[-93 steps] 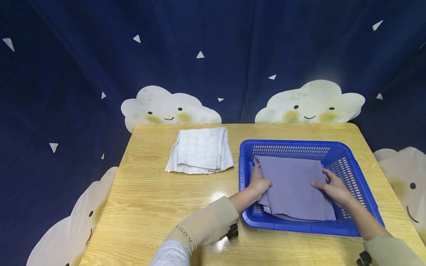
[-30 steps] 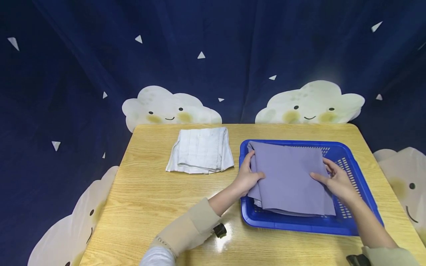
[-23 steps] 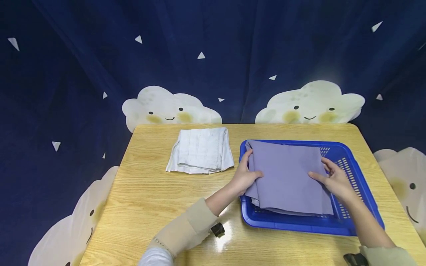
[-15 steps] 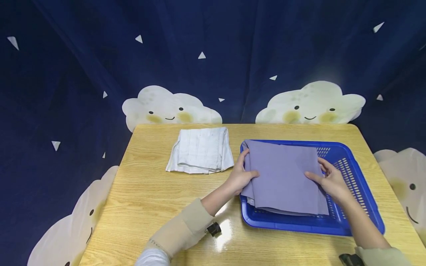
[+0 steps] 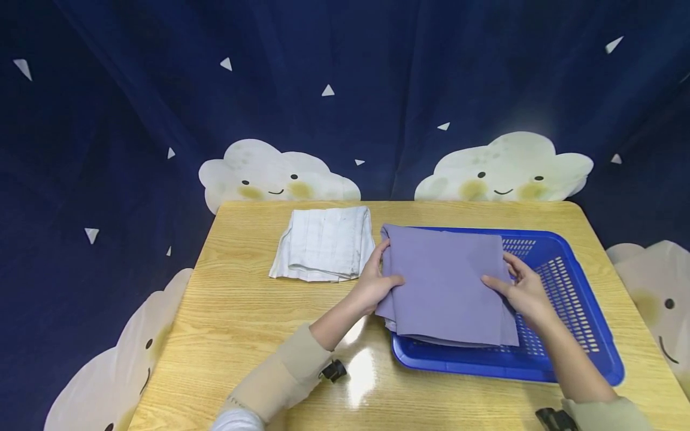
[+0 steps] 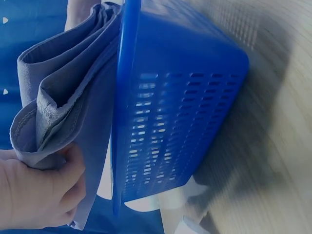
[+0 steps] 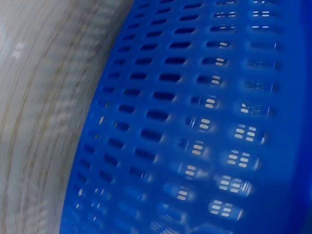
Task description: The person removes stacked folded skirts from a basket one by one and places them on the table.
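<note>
A folded purple cloth [image 5: 444, 284] is held flat between both hands, above the blue basket [image 5: 474, 366] and over its left rim. My left hand [image 5: 372, 284] grips its left edge, thumb on top and fingers underneath. At the opposite edge my right hand [image 5: 525, 293] pinches it the same way. The left wrist view shows several stacked layers and a stitched seam in the cloth [image 6: 63, 97], with the left hand [image 6: 44, 190] around its corner. Only the slotted basket wall [image 7: 165, 117] and the tabletop appear in the right wrist view; the right hand is out of it.
A folded white cloth [image 5: 326, 244] lies on the wooden table [image 5: 242, 311], left of the basket and near the far edge. Behind the table hangs a dark blue curtain [image 5: 377, 78] with clouds and small white triangles.
Both hands have lifted the purple cloth up from inside the basket and carried it left, now past the basket's left rim. The white cloth and basket stay put.
</note>
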`<action>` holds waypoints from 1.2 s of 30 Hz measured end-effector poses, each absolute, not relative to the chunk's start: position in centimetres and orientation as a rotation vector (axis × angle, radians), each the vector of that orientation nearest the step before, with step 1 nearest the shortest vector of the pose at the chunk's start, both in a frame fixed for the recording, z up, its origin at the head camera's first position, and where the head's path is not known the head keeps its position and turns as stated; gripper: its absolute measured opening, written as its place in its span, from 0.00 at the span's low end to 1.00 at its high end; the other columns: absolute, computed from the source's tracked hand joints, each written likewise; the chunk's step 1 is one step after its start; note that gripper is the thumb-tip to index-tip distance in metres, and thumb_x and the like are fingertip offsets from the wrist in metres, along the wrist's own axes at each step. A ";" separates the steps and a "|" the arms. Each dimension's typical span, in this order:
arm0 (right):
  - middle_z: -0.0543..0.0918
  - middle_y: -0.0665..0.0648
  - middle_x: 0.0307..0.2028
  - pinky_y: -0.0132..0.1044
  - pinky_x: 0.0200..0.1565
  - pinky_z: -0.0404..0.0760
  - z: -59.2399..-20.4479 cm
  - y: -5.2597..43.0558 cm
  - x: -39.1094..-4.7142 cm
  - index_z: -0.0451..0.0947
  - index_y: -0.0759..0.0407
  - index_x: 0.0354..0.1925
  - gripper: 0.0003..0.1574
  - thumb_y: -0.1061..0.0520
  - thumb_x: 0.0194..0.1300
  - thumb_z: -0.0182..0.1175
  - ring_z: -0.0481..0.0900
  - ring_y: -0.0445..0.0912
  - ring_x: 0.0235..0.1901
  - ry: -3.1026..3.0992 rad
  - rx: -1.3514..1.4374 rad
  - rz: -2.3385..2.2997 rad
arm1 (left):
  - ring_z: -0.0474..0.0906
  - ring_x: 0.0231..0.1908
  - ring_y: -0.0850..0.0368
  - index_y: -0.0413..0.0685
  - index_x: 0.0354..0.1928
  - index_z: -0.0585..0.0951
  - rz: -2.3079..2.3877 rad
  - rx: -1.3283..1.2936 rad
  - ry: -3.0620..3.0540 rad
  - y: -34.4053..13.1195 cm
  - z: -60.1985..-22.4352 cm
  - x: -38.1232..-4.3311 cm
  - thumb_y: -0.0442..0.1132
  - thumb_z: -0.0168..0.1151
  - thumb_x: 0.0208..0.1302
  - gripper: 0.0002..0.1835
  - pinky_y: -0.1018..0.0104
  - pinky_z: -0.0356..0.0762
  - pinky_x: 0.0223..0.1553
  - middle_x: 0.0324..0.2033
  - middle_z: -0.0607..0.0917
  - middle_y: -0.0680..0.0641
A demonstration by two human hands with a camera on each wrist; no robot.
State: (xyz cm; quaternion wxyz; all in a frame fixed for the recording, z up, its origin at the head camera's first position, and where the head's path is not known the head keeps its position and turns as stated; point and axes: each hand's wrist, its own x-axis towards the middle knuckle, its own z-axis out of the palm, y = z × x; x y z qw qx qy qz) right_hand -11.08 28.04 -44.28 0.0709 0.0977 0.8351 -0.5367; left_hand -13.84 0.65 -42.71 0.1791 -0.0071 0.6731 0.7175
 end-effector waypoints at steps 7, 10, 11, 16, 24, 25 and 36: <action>0.44 0.69 0.68 0.62 0.60 0.49 -43.8 26.7 -11.1 0.44 0.64 0.69 0.53 0.49 0.57 0.62 0.37 0.63 0.66 2.480 0.308 -1.665 | 0.70 0.47 0.45 0.49 0.68 0.55 2.064 -0.028 1.847 -0.7 -42.7 -14.0 0.19 0.55 0.45 0.44 0.55 0.76 0.42 0.55 0.65 0.38; 0.44 0.68 0.68 0.61 0.60 0.48 -43.6 26.2 -11.1 0.43 0.63 0.69 0.54 0.49 0.57 0.62 0.37 0.63 0.66 2.474 0.319 -1.665 | 0.69 0.47 0.47 0.49 0.68 0.55 2.068 -0.030 1.839 -1.2 -42.6 -14.0 0.19 0.55 0.46 0.44 0.55 0.76 0.42 0.54 0.65 0.38; 0.43 0.68 0.68 0.60 0.61 0.48 -43.6 26.0 -11.2 0.43 0.63 0.69 0.54 0.49 0.57 0.62 0.37 0.62 0.66 2.472 0.318 -1.667 | 0.69 0.48 0.47 0.49 0.68 0.55 2.066 -0.031 1.840 -1.4 -42.6 -14.0 0.19 0.55 0.46 0.45 0.55 0.75 0.43 0.54 0.65 0.38; 0.41 0.66 0.69 0.56 0.63 0.45 -43.4 25.2 -11.2 0.41 0.63 0.70 0.54 0.51 0.57 0.62 0.36 0.61 0.67 2.449 0.324 -1.698 | 0.68 0.50 0.44 0.49 0.68 0.54 2.055 -0.024 1.852 -2.3 -42.5 -14.0 0.20 0.55 0.45 0.45 0.54 0.75 0.44 0.56 0.64 0.37; 0.46 0.65 0.68 0.57 0.62 0.49 -43.1 23.9 -11.3 0.44 0.62 0.69 0.53 0.52 0.56 0.63 0.39 0.60 0.67 2.435 0.313 -1.754 | 0.63 0.56 0.40 0.48 0.69 0.52 2.034 0.007 1.854 -3.8 -42.2 -14.1 0.21 0.55 0.47 0.45 0.51 0.72 0.48 0.61 0.61 0.37; 0.47 0.65 0.68 0.57 0.62 0.49 -43.1 23.8 -11.3 0.44 0.62 0.69 0.53 0.52 0.56 0.63 0.39 0.60 0.67 2.436 0.310 -1.756 | 0.63 0.56 0.40 0.49 0.69 0.52 2.031 0.002 1.853 -4.0 -42.2 -14.1 0.22 0.55 0.47 0.45 0.51 0.72 0.48 0.61 0.60 0.37; 0.46 0.63 0.69 0.53 0.64 0.46 -42.6 21.9 -11.5 0.44 0.62 0.69 0.52 0.54 0.57 0.63 0.40 0.57 0.68 2.402 0.271 -1.805 | 0.58 0.60 0.40 0.52 0.69 0.52 2.040 -0.014 1.842 -6.2 -41.8 -14.1 0.23 0.57 0.49 0.44 0.48 0.68 0.51 0.64 0.58 0.40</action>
